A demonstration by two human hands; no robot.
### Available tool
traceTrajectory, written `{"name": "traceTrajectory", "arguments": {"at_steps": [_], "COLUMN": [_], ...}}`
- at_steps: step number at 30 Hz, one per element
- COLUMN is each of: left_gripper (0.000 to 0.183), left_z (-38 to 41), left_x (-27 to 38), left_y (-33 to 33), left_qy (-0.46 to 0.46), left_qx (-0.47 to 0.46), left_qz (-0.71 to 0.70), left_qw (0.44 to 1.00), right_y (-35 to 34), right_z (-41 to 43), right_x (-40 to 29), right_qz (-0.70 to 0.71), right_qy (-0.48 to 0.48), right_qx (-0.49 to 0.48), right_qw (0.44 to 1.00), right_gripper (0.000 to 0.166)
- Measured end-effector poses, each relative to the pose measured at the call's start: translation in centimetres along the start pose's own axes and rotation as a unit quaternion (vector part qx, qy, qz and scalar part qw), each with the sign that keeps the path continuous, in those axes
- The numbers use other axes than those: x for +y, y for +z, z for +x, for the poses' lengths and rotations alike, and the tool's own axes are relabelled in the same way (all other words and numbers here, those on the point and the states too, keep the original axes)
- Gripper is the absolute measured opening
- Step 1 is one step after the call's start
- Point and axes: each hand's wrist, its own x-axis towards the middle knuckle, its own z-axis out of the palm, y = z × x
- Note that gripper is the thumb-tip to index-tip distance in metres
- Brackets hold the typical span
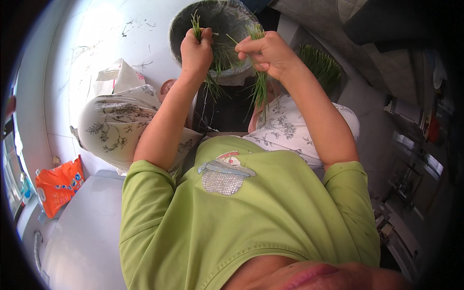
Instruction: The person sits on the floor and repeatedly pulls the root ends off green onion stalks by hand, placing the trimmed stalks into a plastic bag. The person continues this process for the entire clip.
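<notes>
My left hand (197,50) is closed around a bunch of green grass blades (196,26), whose other ends hang below the fist. In my right hand (266,53), a second bunch of long grass blades (260,88) is pinched between thumb and fingers, hanging downward. Both hands are raised over the near part of a round bin (174,47) with a clear plastic liner. Loose grass (228,59) lies inside the bin. To the right of my right forearm stands a dense clump of upright grass (319,67), its base partly hidden.
A black panel or box (226,108) lies between my knees. At left are a white bag (117,79), an orange plastic packet (59,185) and a smooth grey surface (87,224). Scraps of grass litter the pale tiled floor (90,47). Grey fabric (315,18) hangs at upper right.
</notes>
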Motion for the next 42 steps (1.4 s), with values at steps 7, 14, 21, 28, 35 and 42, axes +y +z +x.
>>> {"name": "traceTrajectory", "arguments": {"at_steps": [7, 14, 21, 28, 35, 42], "left_gripper": [0.015, 0.014, 0.012, 0.014, 0.016, 0.018], "left_z": [-0.2, -0.3, -1.2, -2.1, -2.1, 0.7], "left_x": [0.9, 1.5, 1.7, 2.0, 1.9, 1.4], "left_y": [-0.4, -1.0, -0.8, 0.3, 1.0, -1.7], "left_qy": [0.095, 0.213, 0.268, 0.056, -0.028, -0.289], "left_qx": [-0.111, -0.115, -0.13, -0.126, -0.097, -0.065], "left_qz": [-0.092, 0.103, 0.155, -0.028, -0.046, -0.352], "left_qw": [0.985, 0.965, 0.942, 0.99, 0.994, 0.888], "right_y": [-0.3, -0.6, 0.0, 0.3, 0.7, 0.8], "right_z": [0.2, 0.3, 0.2, 0.5, 0.5, 0.1], "right_x": [0.2, 0.2, 0.6, 0.3, 0.3, 0.8], "right_qz": [-0.006, -0.024, -0.065, -0.073, -0.082, -0.092], "right_qy": [-0.006, -0.005, -0.032, -0.056, -0.067, -0.063], "right_qx": [-0.006, -0.021, -0.001, 0.012, 0.037, 0.033], "right_qw": [1.0, 0.999, 0.997, 0.996, 0.994, 0.993], "right_gripper": [0.01, 0.01, 0.008, 0.012, 0.011, 0.01]}}
